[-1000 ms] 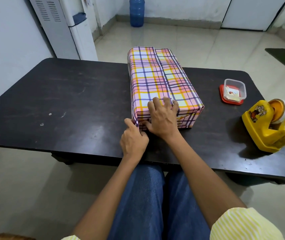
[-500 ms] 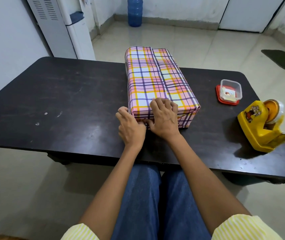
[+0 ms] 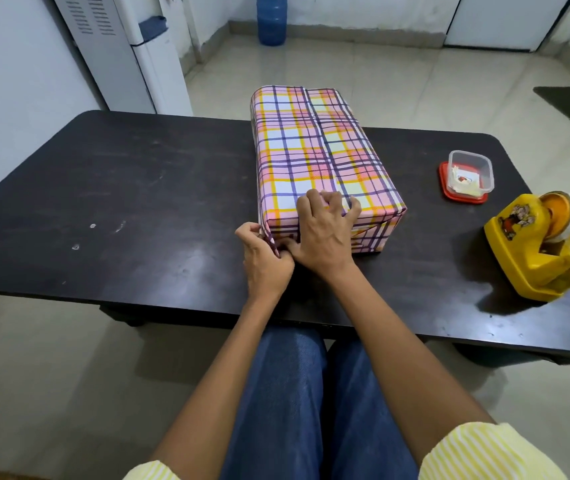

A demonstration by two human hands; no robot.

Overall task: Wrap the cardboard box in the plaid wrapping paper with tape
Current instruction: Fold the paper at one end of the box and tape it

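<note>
I wear pale yellow sleeves [image 3: 484, 452] with thin white stripes and blue denim trousers [image 3: 297, 393]; my left hand [image 3: 266, 261] and right hand [image 3: 325, 237] are bare.

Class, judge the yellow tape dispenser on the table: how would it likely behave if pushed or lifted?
The yellow tape dispenser looks like rigid moulded plastic, so it probably won't flex. Its broad base sits flat on the table, so it should slide rather than tip. Weight: cannot tell.

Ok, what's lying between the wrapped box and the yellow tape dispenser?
Head view: only bare dark table directly between the wrapped box and tape dispenser. A clear container on a red lid sits just beyond that line, farther from the person.
</note>
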